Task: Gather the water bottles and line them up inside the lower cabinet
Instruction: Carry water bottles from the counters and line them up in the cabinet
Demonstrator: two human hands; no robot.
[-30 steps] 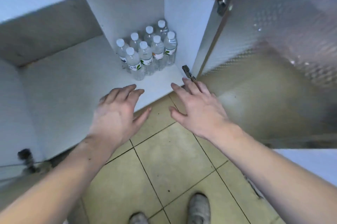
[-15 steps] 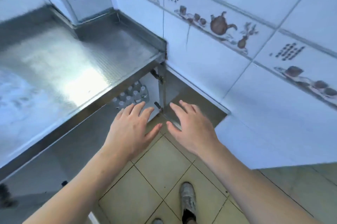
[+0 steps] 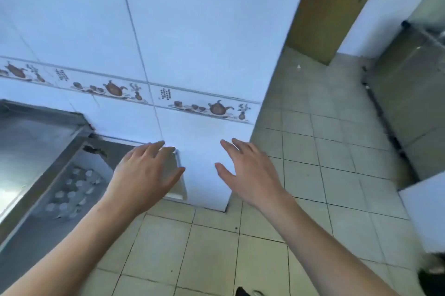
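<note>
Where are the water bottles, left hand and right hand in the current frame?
water bottles [image 3: 72, 191]: head view, on the cluster of white caps inside the lower cabinet.
left hand [image 3: 142, 177]: head view, back of the hand.
right hand [image 3: 250, 175]: head view, back of the hand.

bottles sit bunched up on the lower cabinet floor, under the steel counter.
</note>
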